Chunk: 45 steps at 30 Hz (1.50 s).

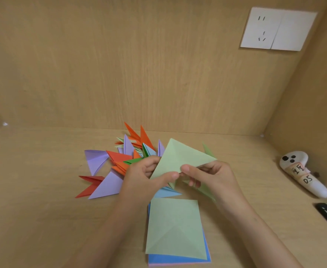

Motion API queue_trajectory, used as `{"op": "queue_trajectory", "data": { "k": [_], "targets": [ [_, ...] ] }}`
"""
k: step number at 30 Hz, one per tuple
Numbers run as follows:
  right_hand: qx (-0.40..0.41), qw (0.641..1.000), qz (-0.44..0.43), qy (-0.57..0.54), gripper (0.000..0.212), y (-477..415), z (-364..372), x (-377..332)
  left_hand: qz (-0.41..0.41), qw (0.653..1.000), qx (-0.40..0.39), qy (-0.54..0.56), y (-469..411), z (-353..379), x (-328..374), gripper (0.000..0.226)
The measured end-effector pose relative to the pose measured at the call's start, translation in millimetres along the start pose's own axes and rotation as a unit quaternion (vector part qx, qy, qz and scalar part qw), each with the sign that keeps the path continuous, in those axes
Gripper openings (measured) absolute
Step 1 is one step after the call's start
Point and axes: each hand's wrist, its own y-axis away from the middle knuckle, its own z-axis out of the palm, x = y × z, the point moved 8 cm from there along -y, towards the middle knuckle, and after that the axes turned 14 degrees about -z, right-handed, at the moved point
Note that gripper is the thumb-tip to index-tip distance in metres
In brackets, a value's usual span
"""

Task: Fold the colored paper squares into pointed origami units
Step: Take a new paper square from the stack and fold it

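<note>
Pale green paper sheet (180,157), lifted above the wooden table (42,190), is pinched at its lower edge by left hand (145,176) and right hand (214,175), fingers clamped on it. They partly hide the colourful pointed folded units (108,167) behind.

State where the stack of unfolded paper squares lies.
In the head view, the stack of squares lies bottom centre on the desk, nearest the viewer, just below the left hand and right hand that hold a pale green sheet.
</note>
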Motion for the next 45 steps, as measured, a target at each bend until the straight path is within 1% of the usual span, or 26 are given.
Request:
{"op": "queue_trajectory", "data": {
  "k": [2, 4, 7, 9, 11, 12, 13, 15, 17, 20, 22, 24, 26, 28, 30, 32, 35, 38, 39, 41, 45],
  "targets": [
    [0.039, 0.999, -0.004, 0.007, 0.017, -1, -10, 1, -0.001, 1.000, 0.003, 0.012, 0, -2, 0, 0.025],
    [0.084, 0.996, -0.022, -0.002, 0.018, -2, -21, -1, -0.001, 1.000, 0.001, 0.021, 1, -1, 0, 0.025],
    [0.150, 0.987, -0.041, -0.050, 0.014, -2, -33, -3, -0.003, 1.000, 0.005, 0.025, 1, -1, 0, 0.023],
    [0.173, 0.980, -0.044, -0.087, 0.019, -2, -36, -1, -0.001, 0.999, 0.007, 0.032, 1, -2, 1, 0.022],
    [0.152, 0.982, -0.037, -0.102, 0.037, -3, -30, 1, 0.002, 0.999, 0.012, 0.046, 1, -3, 2, 0.022],
    [0.129, 0.986, -0.029, -0.097, 0.048, -4, -25, 2, 0.004, 0.998, 0.016, 0.057, 1, -5, 2, 0.023],
    [0.103, 0.990, -0.017, -0.091, 0.052, -4, -17, 4, 0.005, 0.998, 0.020, 0.065, 1, -6, 2, 0.024],
    [0.054, 0.996, -0.008, -0.076, 0.038, -1, -3, 6, 0.007, 0.998, 0.017, 0.067, 1, -5, 3, 0.028],
    [0.041, 0.997, -0.014, -0.063, 0.024, 1, 5, 5, 0.008, 0.999, 0.000, 0.050, 1, 0, 2, 0.030],
    [0.069, 0.994, -0.027, -0.079, 0.020, 1, -1, 2, 0.022, 1.000, -0.018, 0.015, 3, 7, 0, 0.029],
    [0.070, 0.994, -0.031, -0.078, 0.014, -1, -5, -1, 0.046, 0.999, -0.002, -0.004, 5, 6, 5, 0.026],
    [0.051, 0.996, -0.029, -0.063, 0.012, -2, -6, -1, 0.052, 0.998, 0.023, 0.012, 5, -1, 9, 0.029],
    [0.013, 0.998, -0.022, -0.056, 0.010, -2, 0, 1, 0.045, 0.997, 0.031, 0.046, 4, -8, 11, 0.030],
    [-0.012, 0.999, -0.025, -0.042, 0.005, -2, 6, 3, 0.036, 0.997, 0.029, 0.055, 2, -12, 11, 0.020],
    [-0.008, 0.998, -0.037, -0.044, 0.018, -2, 7, 1, 0.032, 0.997, 0.031, 0.058, 1, -13, 9, 0.010],
    [0.001, 0.997, -0.061, -0.056, 0.035, -2, 5, -3, 0.027, 0.997, 0.041, 0.066, 0, -15, 7, 0.009],
    [-0.025, 0.991, -0.122, -0.041, 0.040, 1, 8, -14, 0.015, 0.994, 0.052, 0.100, 1, -19, 8, 0.007],
    [-0.073, 0.982, -0.171, 0.045, 0.046, 3, 13, -18, 0.004, 0.991, 0.053, 0.120, 2, -21, 9, 0.007],
    [-0.082, 0.978, -0.181, 0.068, 0.042, 3, 15, -19, 0.003, 0.991, 0.051, 0.121, 1, -21, 9, 0.007],
    [-0.072, 0.979, -0.178, 0.071, 0.029, 3, 14, -19, -0.002, 0.991, 0.046, 0.124, 1, -19, 8, 0.008],
    [0.005, 0.989, -0.145, 0.011, 0.010, 1, 3, -14, -0.011, 0.991, 0.020, 0.134, 1, -12, 7, 0.007]
  ]
}}
